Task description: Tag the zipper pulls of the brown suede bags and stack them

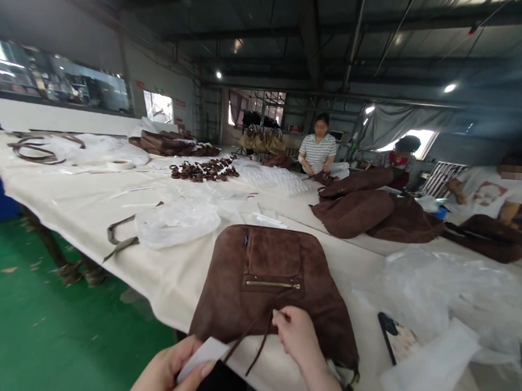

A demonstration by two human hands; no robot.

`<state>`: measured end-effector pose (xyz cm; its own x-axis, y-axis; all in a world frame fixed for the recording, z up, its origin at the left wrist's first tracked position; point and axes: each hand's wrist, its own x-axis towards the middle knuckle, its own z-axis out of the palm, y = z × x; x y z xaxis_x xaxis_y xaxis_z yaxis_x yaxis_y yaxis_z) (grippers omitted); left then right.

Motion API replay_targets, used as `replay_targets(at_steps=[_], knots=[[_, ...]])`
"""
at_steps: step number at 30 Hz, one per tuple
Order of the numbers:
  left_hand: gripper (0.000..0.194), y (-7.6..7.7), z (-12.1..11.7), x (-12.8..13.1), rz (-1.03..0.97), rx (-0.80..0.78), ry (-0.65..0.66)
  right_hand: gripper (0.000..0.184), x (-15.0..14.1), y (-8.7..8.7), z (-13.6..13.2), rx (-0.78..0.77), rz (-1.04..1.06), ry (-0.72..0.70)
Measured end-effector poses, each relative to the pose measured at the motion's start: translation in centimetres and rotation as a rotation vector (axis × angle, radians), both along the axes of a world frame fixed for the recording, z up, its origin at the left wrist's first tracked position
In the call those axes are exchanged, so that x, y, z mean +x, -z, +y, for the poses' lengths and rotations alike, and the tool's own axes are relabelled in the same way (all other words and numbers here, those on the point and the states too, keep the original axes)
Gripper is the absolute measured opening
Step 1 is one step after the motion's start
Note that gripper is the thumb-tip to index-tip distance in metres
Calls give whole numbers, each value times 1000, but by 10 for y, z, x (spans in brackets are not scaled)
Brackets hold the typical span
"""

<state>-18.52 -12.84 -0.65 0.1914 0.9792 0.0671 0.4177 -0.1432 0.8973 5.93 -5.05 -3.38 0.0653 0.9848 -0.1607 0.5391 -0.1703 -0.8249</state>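
Note:
A brown leather bag lies flat in front of me at the table's near edge. On its front are a pocket and a brass zipper. My right hand is closed over the lower part of the bag, its fingertips pinched at a thin brown leather cord that hangs toward me. Low in the view, my left hand grips a small white piece of paper between thumb and fingers, just off the bag's near left corner.
More brown bags are heaped at the right. A phone lies partly under a white sheet, near clear plastic bags. Bundled brown straps and a tape roll lie farther back. Co-workers stand across the table, one in a striped shirt.

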Motion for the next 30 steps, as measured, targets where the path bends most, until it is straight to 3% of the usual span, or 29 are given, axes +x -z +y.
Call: replay_targets(at_steps=[4,8,10,13,16,19,23,30], knots=[[37,7,-1,-7,86,-3,-6,45,3,-11,2,164,-313,130],[33,7,-3,5,167,87,33,28,-9,-24,28,98,-360,193],[31,5,-4,10,181,149,62,20,-10,-26,35,66,-257,147],[31,2,-7,4,173,169,61,28,-3,-22,22,17,-109,15],[32,4,-13,-11,168,117,32,31,13,-18,-12,-26,303,-151],[33,8,-21,-21,168,63,37,34,27,-17,-45,-74,719,-203],[33,8,-28,-16,183,32,137,27,34,-22,-69,-121,864,-169],[29,7,-26,-8,244,88,240,17,30,-35,-75,-71,1016,-224]])
